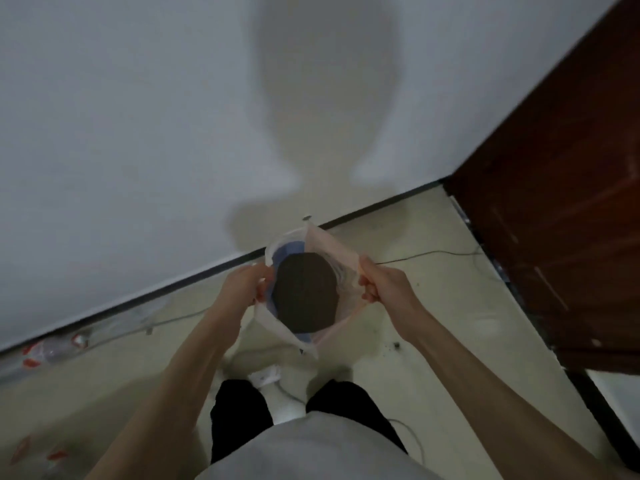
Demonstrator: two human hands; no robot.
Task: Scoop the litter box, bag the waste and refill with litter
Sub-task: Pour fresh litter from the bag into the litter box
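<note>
Right now both hands hold a thin plastic bag (341, 252) open in the air above the pale floor (433, 323), close to the white wall (138, 133). The left hand (244, 284) has its grip pinched on the bag's left rim, and the right hand (379, 282) has its grip pinched on the right rim, pulling the mouth wide. Inside sits a dark brown mass (306, 294); blur hides what it is made of. A dark wooden door (561, 202) stands at the right, a thin cable (429, 253) runs along the floor beyond the bag, and clear plastic wrapping (52, 351) lies by the wall at left.
</note>
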